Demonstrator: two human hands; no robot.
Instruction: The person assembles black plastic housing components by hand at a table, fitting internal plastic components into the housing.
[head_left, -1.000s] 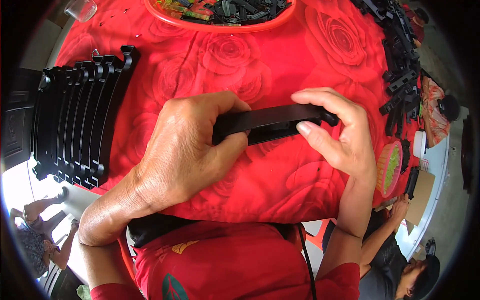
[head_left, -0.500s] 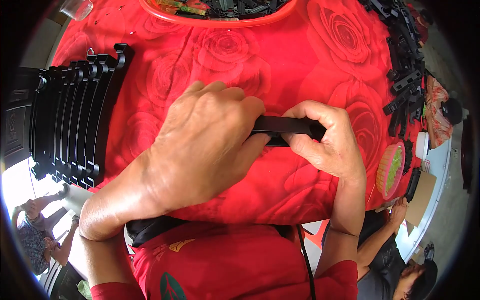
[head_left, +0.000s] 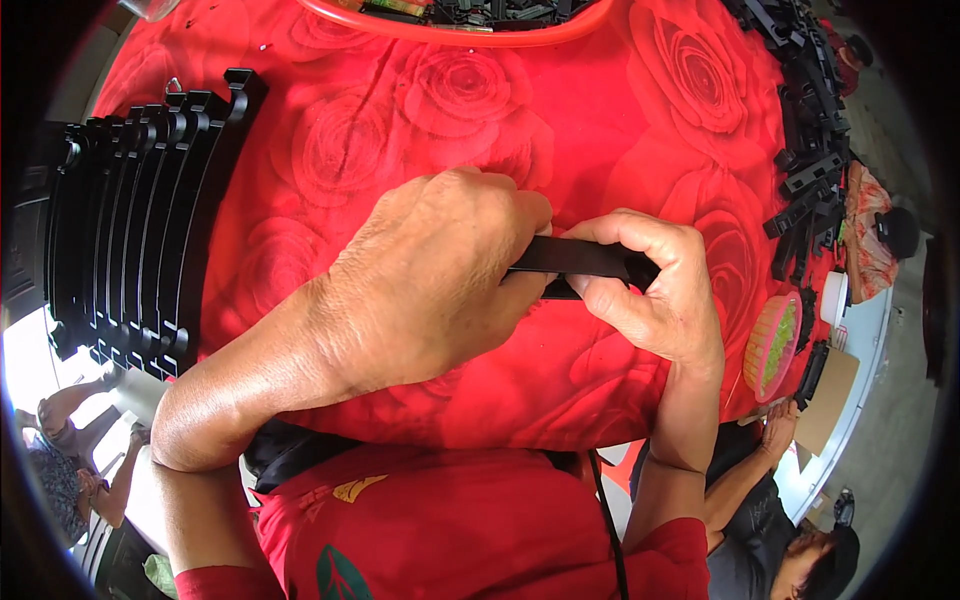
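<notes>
Between my two hands, above the red rose-print tablecloth, is a flat black plastic piece (head_left: 570, 256). My left hand (head_left: 440, 260) is closed round its left end, with the back of the hand toward me hiding most of that part. At the other end my right hand (head_left: 655, 280) pinches the piece between thumb and bent fingers. A second black edge shows under the piece, below my right thumb; whether it is a separate part I cannot tell. On the left stands a row of long, curved black plastic strips (head_left: 150, 230), lined up side by side.
A red basin (head_left: 460, 36) of small black parts sits at the far edge. More black parts (head_left: 812, 180) are heaped along the right, near a pink basket (head_left: 772, 345) with green bits and a white round container (head_left: 834, 297). Other people sit at lower left and lower right.
Both hands keep their grip on the black piece, which has tilted slightly and shifted a little right. The whole view has moved a little.
</notes>
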